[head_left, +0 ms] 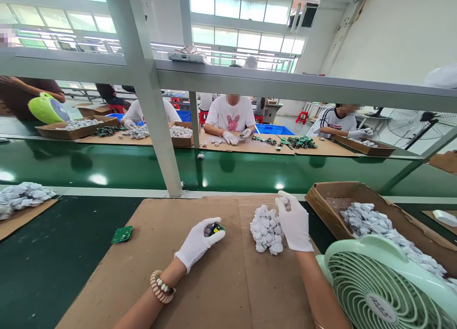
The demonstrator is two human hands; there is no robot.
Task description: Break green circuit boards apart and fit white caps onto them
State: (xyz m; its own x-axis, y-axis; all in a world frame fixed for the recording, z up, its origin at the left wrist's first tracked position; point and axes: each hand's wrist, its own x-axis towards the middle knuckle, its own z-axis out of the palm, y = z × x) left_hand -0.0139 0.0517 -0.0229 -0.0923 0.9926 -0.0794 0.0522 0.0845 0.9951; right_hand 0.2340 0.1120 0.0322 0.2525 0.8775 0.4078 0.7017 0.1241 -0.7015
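Note:
My left hand, in a white glove, is closed around a small circuit board with a yellow component showing; the fingers hide part of it. At the right of the cardboard lies a pile of small white pieces. Beside its upper right edge is my gloved right hand, its fingers and thumb curled round what looks like one greyish-white piece, mostly covered. Another green circuit board lies at the cardboard's left edge, apart from both hands.
A cardboard sheet covers the bench. At right stand a cardboard box of white pieces and a green fan. A metal post rises ahead, before a green conveyor belt. Several co-workers sit beyond it.

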